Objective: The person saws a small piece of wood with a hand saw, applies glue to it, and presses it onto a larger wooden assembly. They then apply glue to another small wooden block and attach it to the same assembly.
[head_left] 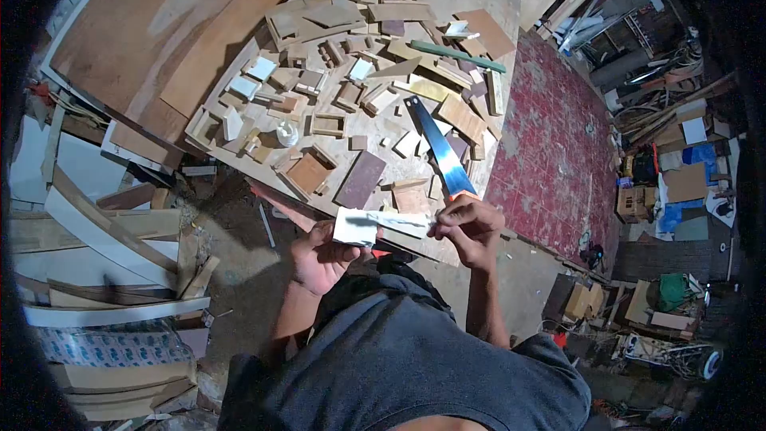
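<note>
My left hand (317, 262) is closed around a small white block (354, 227) in front of the table's near edge. A thin white strip (404, 224) with a greyish streak reaches from the block toward my right hand (472, 229). The fingers of that hand are pinched together at the strip's far end; the exact contact is too small to make out. Just beyond the right hand, a handsaw (441, 145) with a shiny blue-looking blade and an orange handle, partly hidden by my fingers, lies on the table.
The wooden table (239, 144) carries many offcuts, small wooden boxes (307, 172), a dark flat panel (361, 179), a green strip (457, 56) and a clear round object (286, 134). Boards lean at left (120, 215). Red tiled floor (550, 136) lies right, with clutter beyond.
</note>
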Tool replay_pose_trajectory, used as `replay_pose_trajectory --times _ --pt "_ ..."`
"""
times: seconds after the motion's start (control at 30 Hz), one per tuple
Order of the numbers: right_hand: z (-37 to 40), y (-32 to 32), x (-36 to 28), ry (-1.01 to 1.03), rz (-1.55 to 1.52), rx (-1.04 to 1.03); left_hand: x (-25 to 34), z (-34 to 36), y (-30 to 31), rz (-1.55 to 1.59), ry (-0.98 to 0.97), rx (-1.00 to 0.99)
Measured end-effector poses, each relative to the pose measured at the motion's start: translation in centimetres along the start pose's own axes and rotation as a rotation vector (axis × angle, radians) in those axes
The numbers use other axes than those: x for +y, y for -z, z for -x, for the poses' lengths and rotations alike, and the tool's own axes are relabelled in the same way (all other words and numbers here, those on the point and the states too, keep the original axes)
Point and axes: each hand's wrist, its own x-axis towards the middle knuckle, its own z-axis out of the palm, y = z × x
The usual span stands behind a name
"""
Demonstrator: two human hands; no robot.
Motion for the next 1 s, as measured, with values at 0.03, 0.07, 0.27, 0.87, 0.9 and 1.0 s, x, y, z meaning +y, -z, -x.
replay_pose_trajectory --times 0.03,0.07,0.27,0.87,0.9,1.0 --pt "0.1 -0.3 0.2 -0.046 0.026 0.035 0.1 0.2 0.0 0.0 0.033 0.01" --pt "0.4 -0.4 0.5 -0.055 0.053 0.001 0.0 0.3 0.2 0.009 0.036 -0.004" --pt "1.3 -0.9 0.8 -0.087 0.007 0.006 0.5 1.3 0.2 -0.077 -0.014 0.03" --pt "1.8 -8.7 0.0 -0.015 0.124 0.057 3.3 4.0 -2.4 -0.5 -0.355 0.015" --pt "1.6 -9.3 -0.5 0.0 0.138 0.045 3.3 4.3 -2.6 -0.525 -0.424 0.028" --pt "1.2 -10.3 -1.2 0.073 0.169 -0.014 3.5 4.8 -2.7 -0.54 -0.498 0.046"
